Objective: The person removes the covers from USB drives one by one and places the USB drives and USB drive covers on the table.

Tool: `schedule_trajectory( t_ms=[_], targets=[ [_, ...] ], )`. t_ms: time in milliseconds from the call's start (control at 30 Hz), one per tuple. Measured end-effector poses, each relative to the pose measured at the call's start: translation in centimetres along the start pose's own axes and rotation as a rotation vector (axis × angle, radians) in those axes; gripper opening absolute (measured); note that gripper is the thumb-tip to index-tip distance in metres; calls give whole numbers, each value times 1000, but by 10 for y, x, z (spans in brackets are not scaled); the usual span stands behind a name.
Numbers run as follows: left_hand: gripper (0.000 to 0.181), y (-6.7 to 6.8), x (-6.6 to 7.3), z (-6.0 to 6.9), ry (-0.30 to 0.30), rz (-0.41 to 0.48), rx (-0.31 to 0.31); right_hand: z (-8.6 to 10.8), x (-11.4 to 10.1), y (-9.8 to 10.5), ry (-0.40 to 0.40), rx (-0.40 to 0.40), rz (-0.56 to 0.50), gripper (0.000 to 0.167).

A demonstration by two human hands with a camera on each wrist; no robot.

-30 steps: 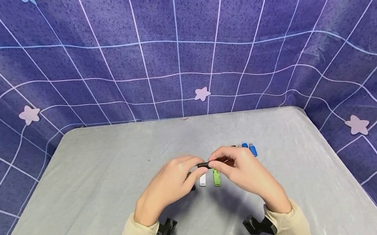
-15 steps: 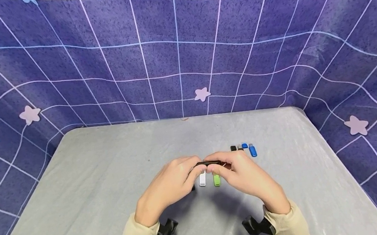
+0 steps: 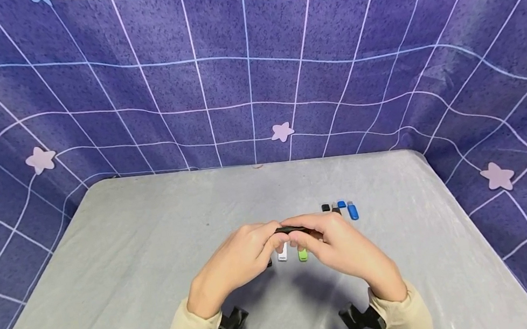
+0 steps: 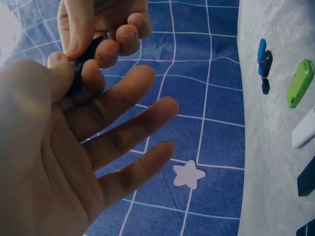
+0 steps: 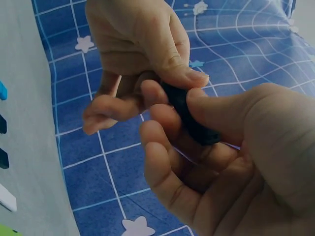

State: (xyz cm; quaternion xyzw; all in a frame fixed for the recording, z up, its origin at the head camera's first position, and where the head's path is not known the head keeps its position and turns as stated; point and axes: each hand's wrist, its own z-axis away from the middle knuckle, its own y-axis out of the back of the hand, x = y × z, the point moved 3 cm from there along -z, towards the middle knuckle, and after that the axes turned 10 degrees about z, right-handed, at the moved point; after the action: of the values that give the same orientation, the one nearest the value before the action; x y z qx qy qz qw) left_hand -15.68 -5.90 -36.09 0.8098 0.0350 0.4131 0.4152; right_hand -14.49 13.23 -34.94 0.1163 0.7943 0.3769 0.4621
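Note:
A small black object (image 3: 291,229) is held above the table between both hands. My left hand (image 3: 237,255) pinches one end between thumb and index finger, its other fingers spread in the left wrist view. My right hand (image 3: 346,247) grips the other end with its thumb and curled fingers; the dark piece (image 5: 189,114) crosses that palm side in the right wrist view. The two thumbs are close together. Below the hands lie a white stick (image 3: 282,255) and a green stick (image 3: 302,255), partly hidden, with a dark item (image 3: 269,263) beside the left fingers.
Beyond the right hand lie a blue USB stick (image 3: 353,211), a blue cap (image 3: 342,204), a black cap (image 3: 325,207) and a black stick (image 3: 336,210). A grey cloth (image 3: 153,226) covers the table; a purple curtain (image 3: 225,82) hangs behind it.
My right hand has shifted slightly left, closer to my left hand, around the black object. The black cap and stick behind it have come into view.

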Motion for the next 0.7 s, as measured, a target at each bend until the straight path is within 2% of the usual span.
schedule_trajectory(
  t_ms=[167,333,467,700],
  targets=[
    [23,2,1,1,-16,18,4,0,-2,0,31,41,0,25],
    [26,3,2,1,-32,36,-4,0,-4,1,82,84,-84,12],
    [27,4,2,2,-40,59,-16,-1,-4,2,137,104,-128,8],
    [27,9,3,5,-56,66,-11,-1,-3,5,139,101,-126,10]
  ],
)
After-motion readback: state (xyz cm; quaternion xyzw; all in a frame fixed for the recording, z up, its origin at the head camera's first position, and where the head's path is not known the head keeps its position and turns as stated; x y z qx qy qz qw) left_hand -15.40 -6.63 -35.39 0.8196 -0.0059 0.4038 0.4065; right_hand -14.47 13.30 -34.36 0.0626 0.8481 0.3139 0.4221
